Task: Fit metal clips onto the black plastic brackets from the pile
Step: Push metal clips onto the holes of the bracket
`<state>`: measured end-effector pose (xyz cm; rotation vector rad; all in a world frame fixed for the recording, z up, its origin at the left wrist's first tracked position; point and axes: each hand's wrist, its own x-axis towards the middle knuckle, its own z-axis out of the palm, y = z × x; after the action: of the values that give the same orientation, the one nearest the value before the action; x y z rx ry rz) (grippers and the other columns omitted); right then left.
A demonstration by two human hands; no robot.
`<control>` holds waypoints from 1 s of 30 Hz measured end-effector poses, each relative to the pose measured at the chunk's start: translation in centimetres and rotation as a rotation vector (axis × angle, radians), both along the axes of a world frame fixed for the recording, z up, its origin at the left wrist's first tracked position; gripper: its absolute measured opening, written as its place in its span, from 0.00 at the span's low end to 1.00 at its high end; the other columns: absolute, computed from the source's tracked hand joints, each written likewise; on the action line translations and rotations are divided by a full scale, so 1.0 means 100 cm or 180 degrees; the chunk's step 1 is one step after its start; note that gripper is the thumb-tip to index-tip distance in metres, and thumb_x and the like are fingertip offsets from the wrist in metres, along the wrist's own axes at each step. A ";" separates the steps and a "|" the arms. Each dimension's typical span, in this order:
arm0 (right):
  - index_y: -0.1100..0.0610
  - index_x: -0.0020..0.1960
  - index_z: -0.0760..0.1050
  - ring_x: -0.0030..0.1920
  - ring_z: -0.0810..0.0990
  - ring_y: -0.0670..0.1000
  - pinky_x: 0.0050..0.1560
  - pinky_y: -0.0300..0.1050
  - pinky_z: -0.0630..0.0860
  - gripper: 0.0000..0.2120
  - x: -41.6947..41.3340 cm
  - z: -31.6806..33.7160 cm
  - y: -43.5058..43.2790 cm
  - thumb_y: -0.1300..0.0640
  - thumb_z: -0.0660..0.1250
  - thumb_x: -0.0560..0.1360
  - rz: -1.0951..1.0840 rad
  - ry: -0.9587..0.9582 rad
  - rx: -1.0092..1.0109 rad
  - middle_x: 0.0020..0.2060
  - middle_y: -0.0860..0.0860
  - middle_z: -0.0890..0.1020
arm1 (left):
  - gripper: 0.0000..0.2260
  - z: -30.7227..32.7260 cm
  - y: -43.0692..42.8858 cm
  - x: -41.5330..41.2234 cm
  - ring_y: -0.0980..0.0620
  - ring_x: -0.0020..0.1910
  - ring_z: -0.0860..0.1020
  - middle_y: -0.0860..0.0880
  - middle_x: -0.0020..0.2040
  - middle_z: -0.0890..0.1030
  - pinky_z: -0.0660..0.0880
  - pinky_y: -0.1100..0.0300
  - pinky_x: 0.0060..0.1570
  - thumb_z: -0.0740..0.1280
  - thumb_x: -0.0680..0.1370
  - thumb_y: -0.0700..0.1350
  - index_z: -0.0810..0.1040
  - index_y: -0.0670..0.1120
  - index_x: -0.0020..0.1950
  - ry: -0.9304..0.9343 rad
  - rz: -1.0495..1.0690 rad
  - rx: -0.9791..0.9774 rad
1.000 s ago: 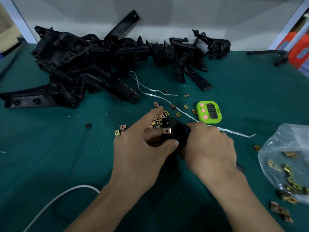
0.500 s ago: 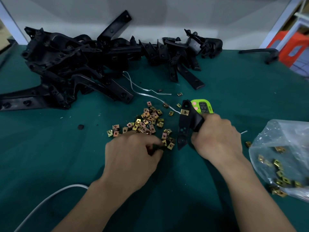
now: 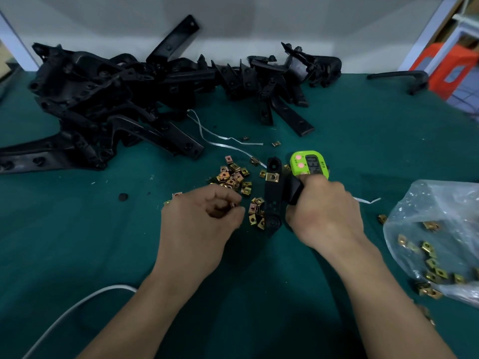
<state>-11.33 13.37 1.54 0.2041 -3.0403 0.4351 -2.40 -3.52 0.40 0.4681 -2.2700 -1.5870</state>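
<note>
Left hand sits in the middle of the frame with its fingers curled in. Its thumb and first finger pinch one small clip. Just to the right, the right hand is wrapped tight round a black bracket. The bracket stands up and down in the frame, with its low end on the green table. One gold clip is already pushed onto the bracket near its top end.

Between the two hands and just above the left hand lies a heap of loose clips, gold and shiny, some touching the bracket's lower end. Right above the right hand is a bright green timer with two pink buttons. Its numbers are too blurry to read.

A clear plastic bag with more clips inside lies at the right edge. A thin white strap curls across the table above the heap. The big pile of black brackets fills the upper left and upper middle of the frame, against the grey wall. One more bracket lies alone in the upper right. A white cable runs across the lower left corner.
</note>
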 end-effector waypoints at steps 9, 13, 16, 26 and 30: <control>0.44 0.45 0.74 0.34 0.69 0.58 0.37 0.46 0.68 0.09 0.004 -0.003 -0.004 0.55 0.70 0.68 0.0209 0.0008 -0.0173 0.30 0.45 0.68 | 0.14 0.004 0.000 -0.003 0.58 0.35 0.85 0.58 0.39 0.86 0.77 0.72 0.37 0.74 0.76 0.37 0.85 0.58 0.44 0.0203 -0.0263 0.0522; 0.45 0.47 0.76 0.35 0.71 0.59 0.38 0.47 0.68 0.08 0.004 -0.004 -0.005 0.54 0.69 0.68 0.0239 0.0005 -0.0150 0.30 0.46 0.69 | 0.10 0.000 0.001 -0.003 0.56 0.37 0.85 0.55 0.38 0.86 0.79 0.69 0.37 0.71 0.78 0.36 0.85 0.51 0.43 0.0186 -0.0285 0.0608; 0.45 0.47 0.76 0.36 0.73 0.60 0.38 0.47 0.70 0.09 0.003 -0.004 -0.006 0.55 0.69 0.68 0.0237 -0.0017 -0.0153 0.31 0.46 0.70 | 0.07 -0.003 0.001 -0.003 0.54 0.39 0.86 0.51 0.39 0.87 0.80 0.66 0.36 0.69 0.80 0.36 0.82 0.46 0.44 0.0202 -0.0284 0.0822; 0.47 0.46 0.76 0.33 0.71 0.57 0.37 0.46 0.69 0.07 0.004 -0.005 -0.004 0.55 0.69 0.68 0.0243 0.0033 -0.0153 0.30 0.46 0.71 | 0.06 0.003 -0.001 -0.006 0.48 0.39 0.86 0.43 0.41 0.87 0.81 0.62 0.37 0.70 0.78 0.33 0.82 0.42 0.43 0.0219 -0.0235 0.1834; 0.46 0.46 0.76 0.35 0.71 0.59 0.38 0.46 0.69 0.08 0.004 -0.005 -0.005 0.54 0.70 0.68 0.0255 0.0074 -0.0174 0.30 0.45 0.70 | 0.07 0.005 -0.006 -0.004 0.50 0.33 0.83 0.40 0.38 0.85 0.78 0.65 0.33 0.75 0.72 0.32 0.86 0.43 0.39 0.0316 -0.0272 0.1714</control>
<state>-10.98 12.88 1.00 0.3262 -3.0014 0.5166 -2.83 -4.11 0.94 0.4099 -1.7926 -2.2150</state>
